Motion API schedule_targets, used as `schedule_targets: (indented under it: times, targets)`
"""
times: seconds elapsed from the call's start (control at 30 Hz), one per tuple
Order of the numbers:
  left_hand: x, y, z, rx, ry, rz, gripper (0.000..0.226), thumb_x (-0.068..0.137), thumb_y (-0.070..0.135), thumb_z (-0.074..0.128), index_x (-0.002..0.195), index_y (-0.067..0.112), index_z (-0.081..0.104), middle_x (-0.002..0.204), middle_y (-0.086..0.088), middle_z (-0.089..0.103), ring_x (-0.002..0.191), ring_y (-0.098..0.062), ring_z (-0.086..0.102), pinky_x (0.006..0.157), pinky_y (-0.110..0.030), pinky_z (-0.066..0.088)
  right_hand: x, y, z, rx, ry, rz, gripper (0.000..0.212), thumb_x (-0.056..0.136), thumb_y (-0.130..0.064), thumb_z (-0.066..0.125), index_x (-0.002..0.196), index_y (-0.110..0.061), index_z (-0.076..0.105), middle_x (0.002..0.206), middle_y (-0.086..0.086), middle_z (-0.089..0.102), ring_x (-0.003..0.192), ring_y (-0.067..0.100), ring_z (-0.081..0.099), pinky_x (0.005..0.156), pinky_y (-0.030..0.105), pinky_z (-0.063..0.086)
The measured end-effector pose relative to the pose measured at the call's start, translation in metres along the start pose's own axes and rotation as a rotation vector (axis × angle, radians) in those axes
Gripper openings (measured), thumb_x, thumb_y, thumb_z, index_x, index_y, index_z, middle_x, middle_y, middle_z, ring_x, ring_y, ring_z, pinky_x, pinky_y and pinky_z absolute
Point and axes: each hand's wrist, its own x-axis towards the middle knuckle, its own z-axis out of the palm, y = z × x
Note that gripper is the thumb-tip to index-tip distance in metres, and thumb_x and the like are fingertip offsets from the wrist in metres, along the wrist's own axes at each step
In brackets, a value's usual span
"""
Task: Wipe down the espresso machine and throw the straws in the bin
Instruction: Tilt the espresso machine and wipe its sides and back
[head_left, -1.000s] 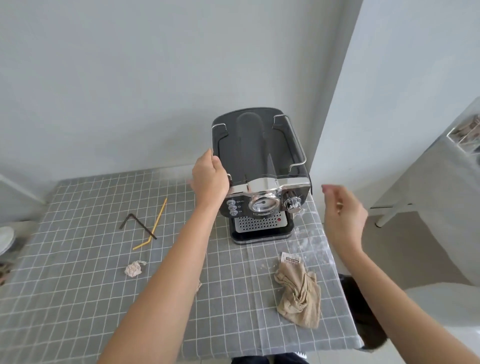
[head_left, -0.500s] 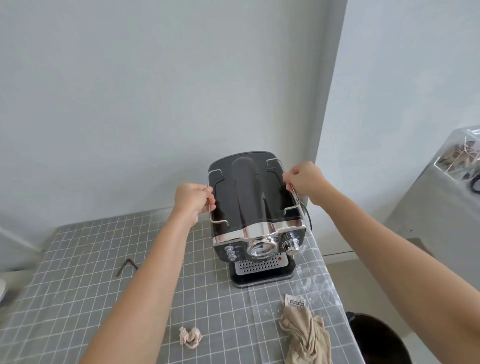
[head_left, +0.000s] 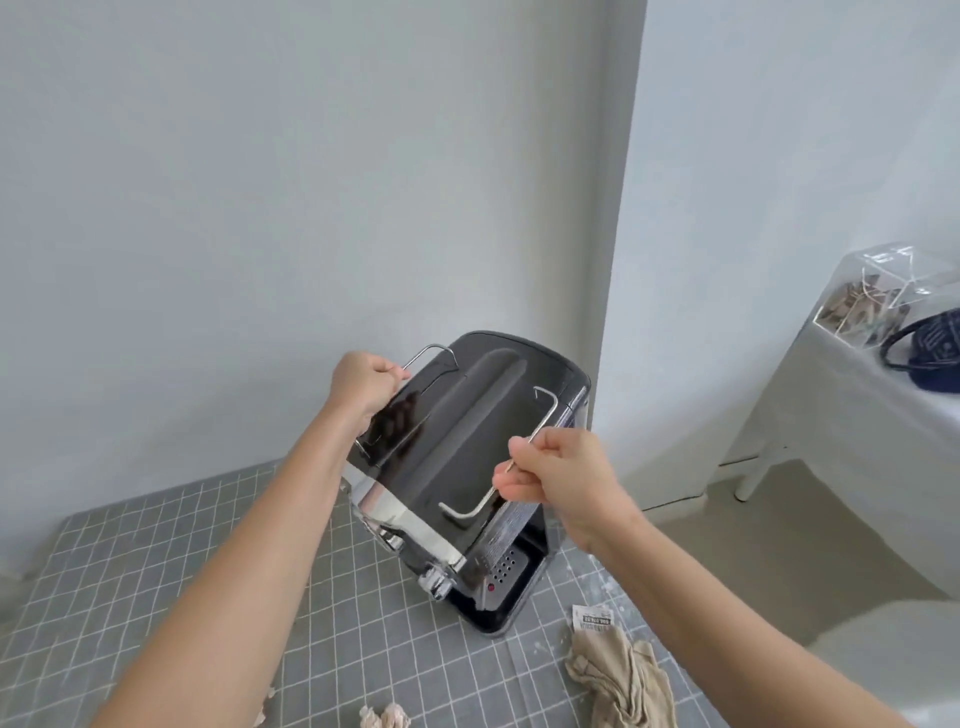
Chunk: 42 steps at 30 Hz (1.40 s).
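The black and chrome espresso machine (head_left: 483, 447) stands near the back right of the grey checked table (head_left: 130, 582), turned so its front faces lower right. My left hand (head_left: 363, 382) grips the wire rail on the machine's top left side. My right hand (head_left: 558, 473) grips the wire rail on its top right side. A beige cloth (head_left: 623, 680) lies crumpled on the table in front of the machine, with a white label beside it. The straws and the bin are out of view.
A small crumpled tissue (head_left: 384, 717) lies at the table's front edge. A white wall corner (head_left: 618, 312) stands right behind the machine. To the right is a white-covered side table (head_left: 841, 415) with a clear box and a dark blue item on it.
The machine has been rotated, its front now facing lower right. Both hands stay closed on its top rails. The view has tilted up, hiding the straws and the bin.
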Motion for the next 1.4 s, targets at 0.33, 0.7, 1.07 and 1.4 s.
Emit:
schedule_targets:
  times: [0.33, 0.7, 1.07, 1.4]
  targets:
    - [0.003, 0.022, 0.022, 0.355, -0.176, 0.355, 0.017, 0.090, 0.016, 0.058, 0.086, 0.012, 0.075, 0.081, -0.007, 0.067, 0.075, -0.019, 0.053, 0.070, -0.025, 0.036, -0.037, 0.029, 0.044, 0.409, -0.060, 0.119, 0.019, 0.095, -0.002, 0.055, 0.101, 0.016, 0.059, 0.079, 0.024, 0.072, 0.069, 0.023, 0.075, 0.060, 0.023, 0.058]
    - [-0.022, 0.011, 0.033, 0.297, -0.096, 0.438, 0.016, 0.088, 0.019, 0.062, 0.088, 0.010, 0.075, 0.086, -0.005, 0.071, 0.079, -0.018, 0.057, 0.073, -0.022, 0.036, -0.056, 0.050, 0.020, 0.178, -0.106, 0.059, 0.021, 0.094, -0.018, 0.060, 0.084, 0.000, 0.064, 0.082, 0.020, 0.074, 0.071, 0.029, 0.073, 0.065, 0.035, 0.061]
    - [-0.082, 0.020, 0.051, 0.419, -0.040, 0.503, 0.034, 0.093, 0.025, 0.053, 0.124, 0.012, 0.059, 0.129, -0.012, 0.053, 0.122, -0.024, 0.049, 0.103, -0.031, 0.034, -0.077, 0.193, -0.077, -0.832, 0.118, -0.017, 0.008, 0.089, -0.048, 0.045, 0.088, -0.044, 0.052, 0.080, -0.008, 0.067, 0.081, 0.015, 0.064, 0.084, 0.034, 0.052]
    - [-0.168, 0.017, 0.099, 0.713, -0.132, 0.613, 0.053, 0.097, 0.049, 0.010, 0.145, 0.035, 0.028, 0.160, 0.004, 0.010, 0.148, -0.017, 0.001, 0.115, -0.057, 0.004, -0.049, 0.297, -0.106, -1.354, -0.040, -0.066, 0.056, 0.062, -0.037, 0.080, 0.114, -0.040, 0.060, 0.134, 0.004, 0.058, 0.123, 0.044, 0.051, 0.099, 0.056, 0.046]
